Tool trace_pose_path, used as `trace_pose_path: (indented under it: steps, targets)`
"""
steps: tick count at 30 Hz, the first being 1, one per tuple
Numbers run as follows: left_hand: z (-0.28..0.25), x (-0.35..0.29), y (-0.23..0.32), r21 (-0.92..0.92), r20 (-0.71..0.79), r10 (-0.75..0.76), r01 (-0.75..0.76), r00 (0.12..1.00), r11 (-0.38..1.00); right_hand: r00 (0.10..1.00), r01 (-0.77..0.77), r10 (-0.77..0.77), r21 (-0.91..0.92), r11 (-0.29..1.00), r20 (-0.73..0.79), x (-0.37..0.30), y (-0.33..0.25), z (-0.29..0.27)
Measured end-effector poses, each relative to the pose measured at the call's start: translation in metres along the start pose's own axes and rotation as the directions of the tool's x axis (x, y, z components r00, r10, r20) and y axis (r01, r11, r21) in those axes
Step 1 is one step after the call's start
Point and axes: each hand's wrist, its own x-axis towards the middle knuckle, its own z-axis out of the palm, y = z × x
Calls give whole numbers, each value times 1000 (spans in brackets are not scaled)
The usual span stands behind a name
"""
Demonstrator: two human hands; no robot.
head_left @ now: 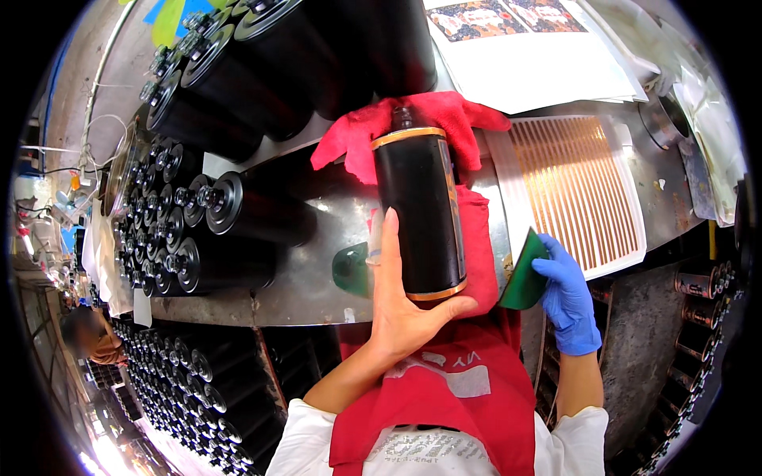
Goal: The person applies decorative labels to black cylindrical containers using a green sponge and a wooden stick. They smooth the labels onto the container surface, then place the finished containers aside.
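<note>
A black bottle (421,210) with gold bands at both ends lies on red cloth, its neck pointing away from me. A printed strip runs down its right side. My bare left hand (405,305) grips it near its base, the index finger along its left side and the thumb under its near end. My right hand (567,293), in a blue glove, pinches a thin green flexible sheet (521,274) between thumb and fingers, to the right of the bottle and apart from it. The red cloth (476,230) shows beneath and beyond the bottle.
Black bottles (238,206) crowd the metal table's left and far side. A sheet of copper-coloured strips (575,186) lies at right, white printed sheets (532,63) beyond it. A dark green piece (349,268) sits left of my left hand. A person (99,341) is far left.
</note>
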Motion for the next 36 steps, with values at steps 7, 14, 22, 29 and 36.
trace_pose_path:
  steps: [7, 14, 22, 29, 36]
  targets:
    - [-4, 2, -3, -236, 89, -132, 150, 987, 960, 857, 513, -390, -616, 597, 336, -56, 22, 84]
    - [-12, 8, 12, 431, 220, 165, -247, 961, 868, 892, 412, -431, -635, 653, 135, -58, 26, 71]
    - [-16, -10, -42, -142, 143, 93, -72, 985, 987, 944, 317, -304, -617, 720, 130, -35, 48, 51]
    - [-26, -7, -22, 253, 38, 132, -137, 991, 958, 911, 346, -406, -676, 651, 75, -39, 41, 50]
    - [-17, -16, -50, -114, 136, 25, -9, 990, 993, 918, 349, -376, -710, 612, 128, -37, 46, 58]
